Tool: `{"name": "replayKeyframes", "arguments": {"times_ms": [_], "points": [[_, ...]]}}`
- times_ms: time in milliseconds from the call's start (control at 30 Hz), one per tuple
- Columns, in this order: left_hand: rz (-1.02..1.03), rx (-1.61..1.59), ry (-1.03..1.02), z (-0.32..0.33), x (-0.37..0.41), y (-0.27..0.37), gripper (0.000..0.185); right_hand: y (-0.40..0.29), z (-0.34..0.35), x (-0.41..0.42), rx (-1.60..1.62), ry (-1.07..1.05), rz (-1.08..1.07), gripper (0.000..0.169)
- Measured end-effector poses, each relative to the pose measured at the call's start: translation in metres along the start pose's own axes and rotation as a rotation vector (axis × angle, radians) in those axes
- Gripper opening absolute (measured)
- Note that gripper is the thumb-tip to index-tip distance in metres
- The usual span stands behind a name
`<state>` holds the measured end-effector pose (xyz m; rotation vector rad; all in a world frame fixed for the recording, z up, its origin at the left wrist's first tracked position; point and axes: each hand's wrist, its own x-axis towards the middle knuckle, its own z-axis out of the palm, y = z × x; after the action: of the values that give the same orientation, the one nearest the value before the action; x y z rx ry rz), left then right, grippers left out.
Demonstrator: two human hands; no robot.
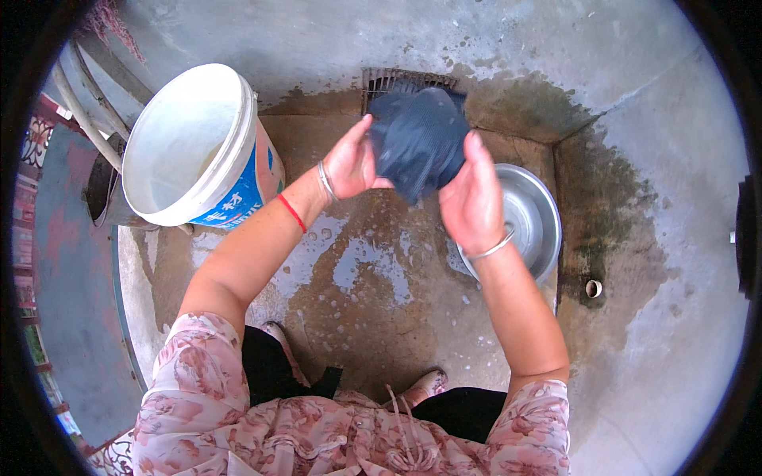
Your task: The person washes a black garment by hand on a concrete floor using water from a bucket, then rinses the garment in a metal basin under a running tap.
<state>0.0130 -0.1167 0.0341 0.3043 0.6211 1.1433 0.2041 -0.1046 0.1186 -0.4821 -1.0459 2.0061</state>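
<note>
A dark blue, finely ribbed cloth item [419, 137], slightly blurred, is held out in front of me between both hands. My left hand [352, 163] is at its left edge, fingers partly hidden behind it, the thumb pointing up. On its right lower edge, my right hand [473, 190] grips with the thumb raised and the fingers behind the fabric. Below and right of the cloth, a round metal basin [545, 205] stands on the floor, partly covered by my right hand and wrist. What the basin's hidden part holds I cannot tell.
A large white plastic bucket [238, 113] with a blue printed side stands on the left. Behind the cloth, a grated drain [411, 76] sits at the wall's foot. The concrete floor [369, 309] is wet. A short pipe end [593, 288] pokes from the right wall. Poles lean at upper left.
</note>
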Motion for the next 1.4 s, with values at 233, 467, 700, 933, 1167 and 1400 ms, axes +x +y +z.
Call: {"name": "replayKeyframes", "arguments": {"times_ms": [233,467,700,933,1167,1400], "points": [[-0.192,-0.042,0.222,-0.113,-0.02,-0.082,0.058,0.129,-0.053,-0.086,-0.385,-0.058,0.536,0.04],[0.243,1.53,0.923,-0.187,-0.033,-0.202,0.051,0.15,-0.289,-0.091,-0.682,0.551,0.049,0.025],[0.204,1.95,0.659,-0.147,-0.028,-0.26,0.056,0.142,-0.386,-0.077,-0.427,1.151,0.363,0.022],[0.102,1.91,0.567,-0.152,-0.023,-0.249,0.053,0.104,-0.271,-0.061,-0.321,0.195,0.731,0.023],[0.203,1.878,0.548,-0.159,-0.023,-0.25,0.053,0.109,-0.354,-0.03,-0.325,0.782,0.519,0.016],[0.158,1.882,0.519,-0.161,-0.021,-0.252,0.054,0.124,-0.245,-0.035,-0.377,-0.068,1.053,0.031]]}}
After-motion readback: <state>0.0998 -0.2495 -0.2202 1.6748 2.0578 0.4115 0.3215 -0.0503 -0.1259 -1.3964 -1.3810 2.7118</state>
